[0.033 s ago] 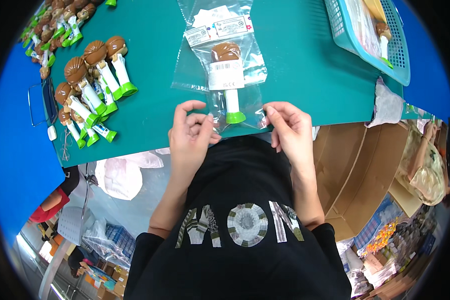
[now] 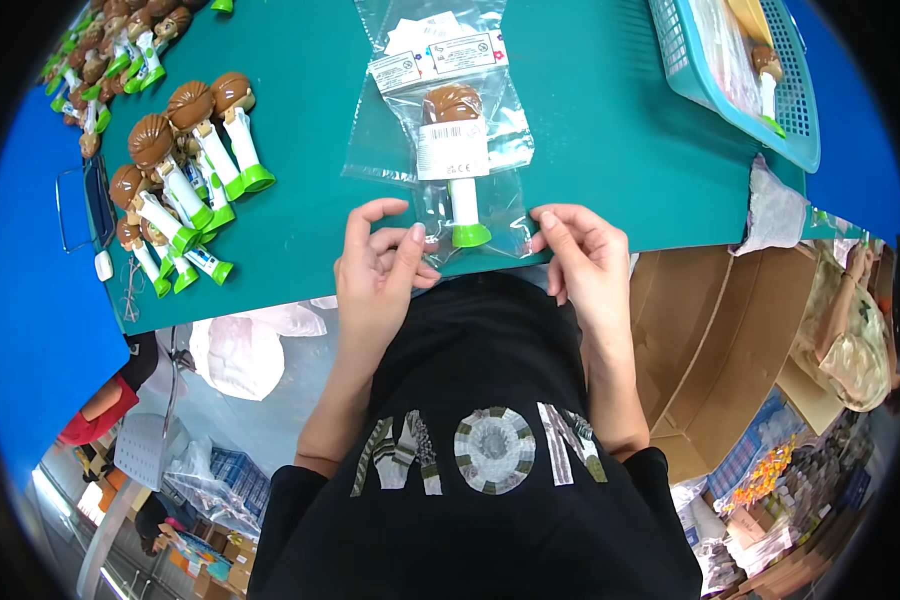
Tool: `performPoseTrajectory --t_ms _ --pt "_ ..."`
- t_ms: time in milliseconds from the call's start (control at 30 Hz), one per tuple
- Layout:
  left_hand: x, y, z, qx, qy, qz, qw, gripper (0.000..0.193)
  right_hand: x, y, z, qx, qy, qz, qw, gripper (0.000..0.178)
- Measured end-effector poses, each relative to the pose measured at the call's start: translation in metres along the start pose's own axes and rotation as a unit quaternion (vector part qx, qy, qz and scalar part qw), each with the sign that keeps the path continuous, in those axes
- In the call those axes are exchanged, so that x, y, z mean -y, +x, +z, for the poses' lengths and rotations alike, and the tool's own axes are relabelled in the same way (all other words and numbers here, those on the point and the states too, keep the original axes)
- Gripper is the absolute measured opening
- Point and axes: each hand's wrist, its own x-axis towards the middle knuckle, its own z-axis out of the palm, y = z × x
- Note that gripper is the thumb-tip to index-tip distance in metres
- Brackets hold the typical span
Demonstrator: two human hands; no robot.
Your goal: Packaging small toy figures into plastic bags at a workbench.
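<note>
A clear plastic bag lies flat at the table's near edge in front of me. Inside it is a doll-shaped figure with a brown rounded head, white body and green base, a white label wrapped round its middle. My left hand is at the bag's lower left corner, thumb and curled fingers closed on the film, forefinger raised. At the lower right corner, my right hand has its fingertips closed on the bag's edge. A second clear bag with a printed header card lies just beyond the figure's head.
Several similar figures are piled on the green table to the left, with more at the far left. A blue basket holding bags and one figure stands far right. Below the right edge is an open cardboard box.
My right hand has shifted slightly to the right, and my left hand a touch to the left. The bag and figure stay in place.
</note>
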Motion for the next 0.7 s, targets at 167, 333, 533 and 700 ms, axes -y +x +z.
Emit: performPoseTrajectory --t_ms 167,333,533,700 --pt "-0.007 0.006 0.006 -0.003 -0.019 -0.002 1.000 0.041 0.007 0.003 0.004 0.023 -0.044 -0.031 0.998 0.018" --pt "-0.009 0.011 0.006 0.038 0.038 0.008 0.999 0.045 0.006 0.012 0.014 0.054 -0.084 -0.073 0.992 0.018" --pt "-0.003 0.009 0.001 0.037 -0.027 0.013 0.999 0.044 0.014 0.008 0.013 0.009 -0.007 -0.008 1.000 0.018" --pt "-0.010 0.011 -0.004 0.062 0.056 0.047 0.995 0.039 0.017 0.009 0.004 0.021 -0.145 -0.193 0.970 0.010"
